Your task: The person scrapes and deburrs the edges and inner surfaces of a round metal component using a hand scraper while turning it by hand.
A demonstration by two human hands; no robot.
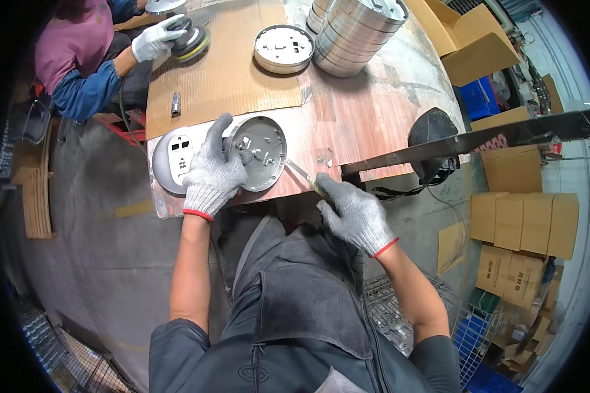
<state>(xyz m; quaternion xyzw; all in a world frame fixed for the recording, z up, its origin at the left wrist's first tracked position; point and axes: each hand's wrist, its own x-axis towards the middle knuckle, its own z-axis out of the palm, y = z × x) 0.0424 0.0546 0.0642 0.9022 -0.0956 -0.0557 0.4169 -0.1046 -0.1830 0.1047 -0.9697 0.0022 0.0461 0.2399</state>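
My left hand [216,171], in a grey knit glove with a red cuff, grips a round grey metal housing [269,171] by its left side. The housing is tilted so that its hollow inside, with small posts and slots, faces me. My gloved right hand [355,213] is closed round the handle of a flat-bladed hand tool [299,171]; whether it is a file or a scraper I cannot tell. The blade's tip is at the housing's right rim. Left of my left hand, another round grey housing [166,171] with a white slotted face lies partly covered by the glove.
Stacked round metal housings [357,42] and a single one [284,49] stand farther back. A co-worker's gloved hand [156,40] holds a round sanding tool at the far left. A metal bar [478,141] juts across the right side above a black mask-like item [426,134]. Cardboard boxes [521,223] stand right.
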